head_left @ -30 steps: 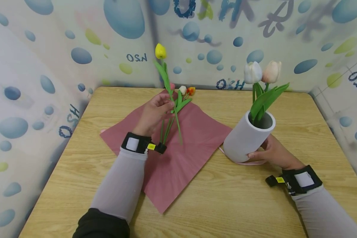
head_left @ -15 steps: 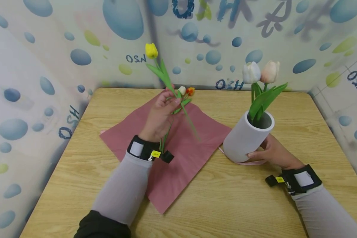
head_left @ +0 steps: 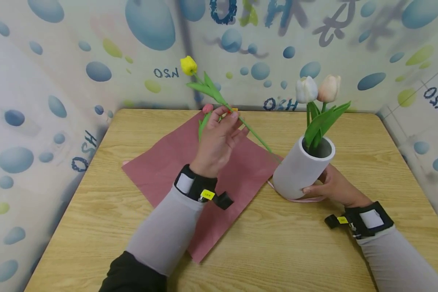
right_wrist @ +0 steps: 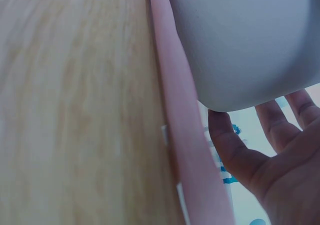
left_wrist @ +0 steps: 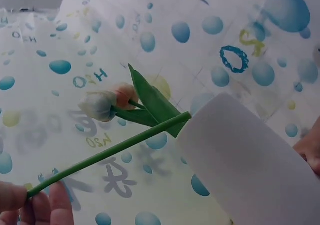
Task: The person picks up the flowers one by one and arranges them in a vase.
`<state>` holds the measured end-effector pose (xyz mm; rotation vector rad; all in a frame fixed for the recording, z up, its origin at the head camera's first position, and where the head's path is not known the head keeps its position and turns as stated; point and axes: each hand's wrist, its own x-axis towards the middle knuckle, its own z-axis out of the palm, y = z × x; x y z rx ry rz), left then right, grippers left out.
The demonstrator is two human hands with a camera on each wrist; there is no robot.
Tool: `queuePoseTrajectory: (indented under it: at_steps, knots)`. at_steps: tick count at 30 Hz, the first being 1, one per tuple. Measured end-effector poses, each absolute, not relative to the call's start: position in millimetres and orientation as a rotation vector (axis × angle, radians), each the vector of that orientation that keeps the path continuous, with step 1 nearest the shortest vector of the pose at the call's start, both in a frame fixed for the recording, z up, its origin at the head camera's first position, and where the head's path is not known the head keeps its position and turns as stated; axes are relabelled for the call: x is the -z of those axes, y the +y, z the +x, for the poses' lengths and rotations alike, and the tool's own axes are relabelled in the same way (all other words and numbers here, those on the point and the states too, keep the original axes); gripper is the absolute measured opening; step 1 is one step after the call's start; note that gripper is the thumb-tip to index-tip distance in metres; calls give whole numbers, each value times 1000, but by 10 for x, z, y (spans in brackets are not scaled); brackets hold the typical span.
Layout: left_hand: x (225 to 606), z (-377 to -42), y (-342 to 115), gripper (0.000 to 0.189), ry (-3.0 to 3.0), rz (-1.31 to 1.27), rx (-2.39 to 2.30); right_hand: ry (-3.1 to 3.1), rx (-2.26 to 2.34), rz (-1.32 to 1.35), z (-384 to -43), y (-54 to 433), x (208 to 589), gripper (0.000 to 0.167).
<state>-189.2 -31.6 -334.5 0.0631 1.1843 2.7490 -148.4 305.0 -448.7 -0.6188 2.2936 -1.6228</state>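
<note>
Pink paper (head_left: 160, 162) lies on the table (head_left: 270, 247); over it my left hand (head_left: 216, 142) pinches the yellow tulip (head_left: 214, 94) by its stem, lower end toward the tilted white vase (head_left: 301, 172) with a white tulip (head_left: 306, 90) and a peach tulip (head_left: 329, 89); my right hand (head_left: 337, 188) grips the vase's base.

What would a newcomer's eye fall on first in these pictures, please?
Probably the yellow tulip, vivid against the spotted backdrop and pinched in the left hand. Next would likely be the white vase, held tilted by the right hand, with a white tulip and a peach tulip in it. The pink sheet on the table, left of the vase, also stands out.
</note>
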Motion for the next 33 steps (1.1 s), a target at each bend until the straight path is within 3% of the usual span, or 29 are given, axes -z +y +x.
queuePoseTrajectory:
  at_steps: [22,33]
  knots:
    - [3224,-1963,182,18,1220,94,-2845,2297,1626,-648,-1466,3044,4460,87]
    - [3159,-1870,308,19,1540,326,-2736,2290,1637,-643,-1468,3043,4454,86]
